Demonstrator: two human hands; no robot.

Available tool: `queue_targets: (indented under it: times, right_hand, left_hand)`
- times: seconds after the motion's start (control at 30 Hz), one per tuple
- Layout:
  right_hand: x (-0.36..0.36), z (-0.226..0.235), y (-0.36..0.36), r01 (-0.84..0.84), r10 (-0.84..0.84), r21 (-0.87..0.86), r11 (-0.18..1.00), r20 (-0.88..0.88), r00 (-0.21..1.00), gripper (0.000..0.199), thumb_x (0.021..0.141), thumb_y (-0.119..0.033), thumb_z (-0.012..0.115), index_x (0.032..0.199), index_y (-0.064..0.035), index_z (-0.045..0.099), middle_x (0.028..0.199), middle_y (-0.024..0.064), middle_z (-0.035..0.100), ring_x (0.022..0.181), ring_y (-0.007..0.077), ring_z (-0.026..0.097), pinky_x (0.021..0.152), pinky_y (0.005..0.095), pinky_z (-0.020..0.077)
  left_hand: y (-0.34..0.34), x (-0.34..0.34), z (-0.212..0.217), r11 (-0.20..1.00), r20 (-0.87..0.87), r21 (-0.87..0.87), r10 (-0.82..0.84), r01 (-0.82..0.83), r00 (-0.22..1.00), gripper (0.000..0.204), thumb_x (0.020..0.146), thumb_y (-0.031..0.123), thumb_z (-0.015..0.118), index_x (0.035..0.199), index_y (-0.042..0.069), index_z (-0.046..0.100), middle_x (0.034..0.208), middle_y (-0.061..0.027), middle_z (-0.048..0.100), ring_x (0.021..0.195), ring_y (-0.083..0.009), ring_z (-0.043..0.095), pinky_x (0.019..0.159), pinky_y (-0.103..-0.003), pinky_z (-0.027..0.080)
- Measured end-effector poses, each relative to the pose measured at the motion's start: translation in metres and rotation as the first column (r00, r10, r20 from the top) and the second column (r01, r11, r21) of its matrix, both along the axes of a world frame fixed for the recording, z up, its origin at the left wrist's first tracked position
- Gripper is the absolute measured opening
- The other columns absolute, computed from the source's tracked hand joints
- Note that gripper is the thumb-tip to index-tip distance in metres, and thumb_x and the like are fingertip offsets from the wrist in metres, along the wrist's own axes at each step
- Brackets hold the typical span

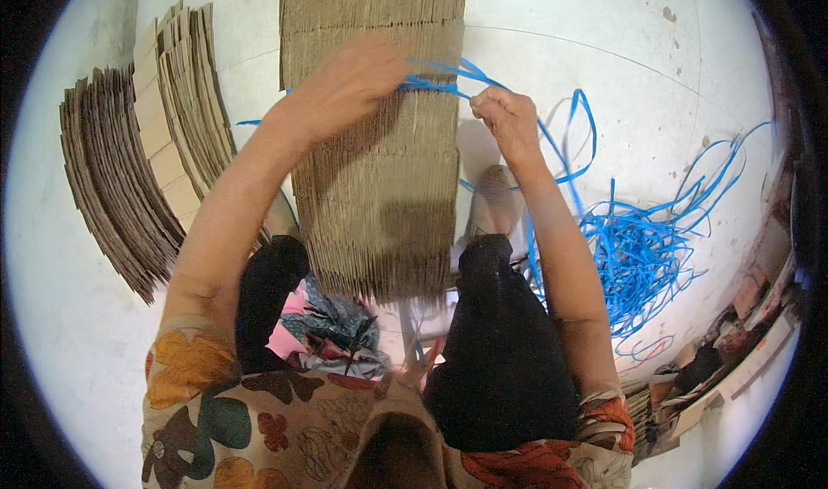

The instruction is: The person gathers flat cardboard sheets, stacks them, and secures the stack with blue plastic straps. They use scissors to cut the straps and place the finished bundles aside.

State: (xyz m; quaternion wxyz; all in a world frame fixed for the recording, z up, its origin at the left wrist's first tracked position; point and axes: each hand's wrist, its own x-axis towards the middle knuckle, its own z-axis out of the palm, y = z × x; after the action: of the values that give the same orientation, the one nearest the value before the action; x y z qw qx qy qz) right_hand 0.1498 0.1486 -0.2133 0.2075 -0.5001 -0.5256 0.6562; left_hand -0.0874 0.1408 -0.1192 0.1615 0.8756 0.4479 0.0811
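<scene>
Right hand (507, 118) at one o'clock grasps blue strap (431, 84) over cardboard stack (379, 178), apparently tying, next needing tension; left hand (366, 71) blurred, grip unclear.

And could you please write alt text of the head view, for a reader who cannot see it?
A person's right hand grips blue strap that runs across a long row of brown cardboard pieces, with the blurred left hand at the strap. A tangle of blue strap lies on the floor at right; more cardboard stacks lie at left.
</scene>
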Motion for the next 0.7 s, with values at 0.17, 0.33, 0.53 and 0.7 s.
queue_targets:
  times: [0.17,0.33,0.53,0.7]
  right_hand:
    - [-0.019,-0.018,0.000,0.244,-0.330,-0.284,0.927,-0.310,0.892,0.016,0.074,-0.011,0.055,0.065,0.0018,0.060,0.062,0.0069,0.055,0.054,0.0119,0.050,0.041,0.0226,0.0357]
    - [-0.025,-0.009,0.001,0.143,-0.655,-0.715,0.684,-0.517,0.550,0.012,0.083,-0.010,0.053,0.086,0.0009,0.056,0.074,0.0129,0.058,0.053,0.0161,0.051,0.040,0.0221,0.0365]
    - [-0.030,0.004,0.015,-0.034,-0.480,-0.667,0.744,-0.569,0.668,0.025,0.091,-0.023,0.049,0.070,-0.0091,0.044,0.061,0.0069,0.052,0.038,0.0095,0.038,0.032,0.0215,0.0301]
    - [-0.035,-0.006,0.015,-0.007,-0.412,-0.608,0.794,-0.547,0.729,0.024,0.092,-0.025,0.048,0.074,-0.0116,0.042,0.054,-0.0003,0.038,0.036,0.0056,0.027,0.032,0.0195,0.0269]
  left_hand:
    - [-0.012,0.007,-0.004,0.918,0.262,-0.290,0.347,-0.269,0.900,0.012,0.082,0.014,0.055,0.079,0.003,0.058,0.070,-0.0083,0.057,0.066,-0.0250,0.055,0.059,-0.036,0.045]
    - [-0.006,0.028,-0.031,0.431,0.432,-0.901,0.891,0.038,0.141,0.025,0.088,0.025,0.054,0.077,0.003,0.053,0.066,-0.0047,0.054,0.056,-0.0144,0.052,0.051,-0.026,0.044]
    - [0.006,0.032,-0.038,0.338,0.348,-0.935,0.932,0.105,0.102,0.033,0.090,0.029,0.051,0.067,0.010,0.040,0.057,-0.0002,0.042,0.050,-0.0112,0.044,0.036,-0.020,0.031]
    - [0.005,0.034,-0.044,0.358,0.359,-0.923,0.933,0.140,-0.017,0.035,0.091,0.032,0.050,0.066,0.012,0.039,0.052,0.0033,0.031,0.044,-0.0064,0.034,0.034,-0.018,0.022]
